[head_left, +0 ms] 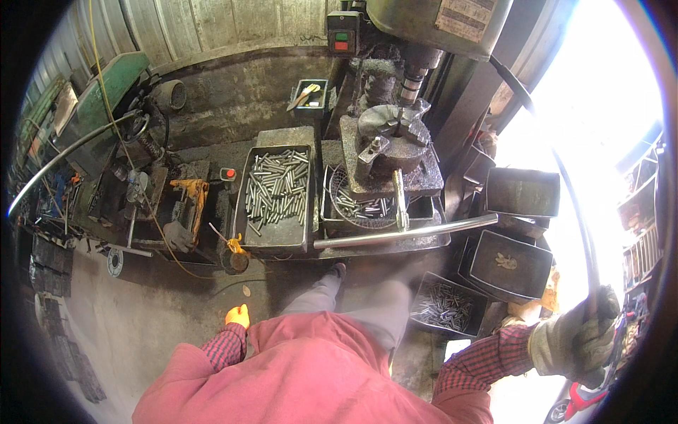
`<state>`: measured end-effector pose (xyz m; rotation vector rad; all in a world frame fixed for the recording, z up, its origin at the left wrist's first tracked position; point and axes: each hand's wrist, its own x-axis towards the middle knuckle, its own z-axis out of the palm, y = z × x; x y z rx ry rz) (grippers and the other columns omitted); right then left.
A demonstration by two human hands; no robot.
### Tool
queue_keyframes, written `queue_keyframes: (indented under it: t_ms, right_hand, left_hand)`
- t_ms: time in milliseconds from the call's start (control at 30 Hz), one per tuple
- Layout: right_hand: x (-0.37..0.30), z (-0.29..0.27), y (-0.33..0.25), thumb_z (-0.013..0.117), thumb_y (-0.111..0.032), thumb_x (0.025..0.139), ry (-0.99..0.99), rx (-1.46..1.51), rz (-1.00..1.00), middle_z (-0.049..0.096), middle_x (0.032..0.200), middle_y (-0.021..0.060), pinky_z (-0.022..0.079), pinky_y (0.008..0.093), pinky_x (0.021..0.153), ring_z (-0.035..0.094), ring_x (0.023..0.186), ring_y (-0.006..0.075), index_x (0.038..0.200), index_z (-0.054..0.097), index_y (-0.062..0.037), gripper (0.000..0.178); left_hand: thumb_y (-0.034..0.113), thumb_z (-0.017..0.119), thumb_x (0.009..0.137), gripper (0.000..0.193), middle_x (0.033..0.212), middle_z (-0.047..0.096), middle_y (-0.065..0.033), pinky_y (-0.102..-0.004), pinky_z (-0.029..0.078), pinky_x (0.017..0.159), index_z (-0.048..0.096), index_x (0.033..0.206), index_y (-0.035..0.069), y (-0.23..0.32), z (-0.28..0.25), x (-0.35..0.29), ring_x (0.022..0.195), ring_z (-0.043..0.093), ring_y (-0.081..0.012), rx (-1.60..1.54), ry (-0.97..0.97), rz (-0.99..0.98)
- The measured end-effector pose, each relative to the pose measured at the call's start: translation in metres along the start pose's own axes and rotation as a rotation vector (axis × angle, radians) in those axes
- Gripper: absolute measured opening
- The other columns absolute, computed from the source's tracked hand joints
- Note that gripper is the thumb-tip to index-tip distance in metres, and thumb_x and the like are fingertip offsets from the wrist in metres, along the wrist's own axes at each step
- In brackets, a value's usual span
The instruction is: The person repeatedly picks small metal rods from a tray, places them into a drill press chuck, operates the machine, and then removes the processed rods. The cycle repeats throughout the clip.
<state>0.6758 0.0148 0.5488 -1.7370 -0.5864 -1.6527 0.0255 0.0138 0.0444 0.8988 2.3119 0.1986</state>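
My right hand [583, 339], in a grey work glove, is wrapped round the lower end of a long curved lever [580, 205] at the right. The lever runs up to the head of a drill press [431, 25]. My left hand [238, 315], in an orange glove, hangs low beside my body with the fingers curled in; nothing sticks out of it. Below the spindle [411, 86], a round chuck [395, 127] sits on the machine table. A bar handle [400, 200] juts from it toward me. Whether a workpiece is in the chuck cannot be made out.
Short metal pins fill a tray [307, 233] left of the press. More lie in a round mesh basket [337, 206] under it and a bin [446, 305]. A long metal bar [406, 232] crosses in front. Dark bins [512, 265] stand right; another machine [113, 99] stands left.
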Motion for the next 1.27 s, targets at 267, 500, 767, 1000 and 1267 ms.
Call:
queue_keyframes:
  t_ms: [267,500,767,1000,1267]
  right_hand:
    - [0.01,0.0,0.01,0.061,-0.048,0.096,0.042,-0.617,-0.345,0.063,0.074,0.0044,0.04,0.0463,0.083,0.062,0.077,0.0207,0.088,0.069,-0.0111,0.039]
    - [0.02,-0.004,0.007,0.057,-0.051,0.102,0.13,-0.881,-0.523,0.066,0.075,-0.0012,0.046,0.0414,0.067,0.063,0.067,0.0177,0.094,0.071,-0.0147,0.04]
    - [0.03,-0.005,0.012,0.053,-0.051,0.106,0.044,-0.793,-0.446,0.065,0.075,-0.0048,0.05,0.0378,0.06,0.061,0.059,0.0152,0.097,0.068,-0.0168,0.039]
    - [0.045,-0.003,0.003,0.053,-0.054,0.106,0.159,-0.796,-0.555,0.063,0.071,-0.0042,0.048,0.0356,0.055,0.059,0.055,0.0147,0.094,0.068,-0.0167,0.042]
    - [0.062,-0.012,-0.017,0.056,-0.059,0.104,0.273,-0.867,-0.655,0.062,0.062,-0.0057,0.044,0.0376,0.046,0.057,0.047,0.0152,0.089,0.072,-0.0204,0.045]
  left_hand:
    - [0.048,0.057,0.103,0.054,0.109,0.076,-0.0237,-0.0456,0.055,0.093,0.076,0.113,-0.002,-0.003,0.0,0.0,0.107,0.073,-0.0377,0.019,0.02,0.022]
    - [0.05,0.055,0.101,0.051,0.111,0.076,-0.0218,-0.0469,0.053,0.096,0.078,0.111,0.004,-0.006,0.008,0.002,0.109,0.071,-0.04,-0.01,-0.002,-0.011]
    - [0.049,0.056,0.102,0.054,0.112,0.076,-0.0234,-0.0458,0.053,0.097,0.077,0.114,0.001,-0.009,0.004,-0.001,0.11,0.072,-0.0392,0.008,-0.01,0.005]
    - [0.049,0.057,0.102,0.053,0.117,0.075,-0.0228,-0.0441,0.053,0.1,0.076,0.117,0.002,-0.011,0.006,-0.002,0.113,0.071,-0.0378,-0.015,-0.029,-0.052]
    - [0.052,0.056,0.102,0.058,0.11,0.076,-0.0245,-0.0474,0.054,0.095,0.077,0.113,-0.001,-0.014,0.011,-0.001,0.108,0.073,-0.0387,-0.012,-0.003,-0.017]
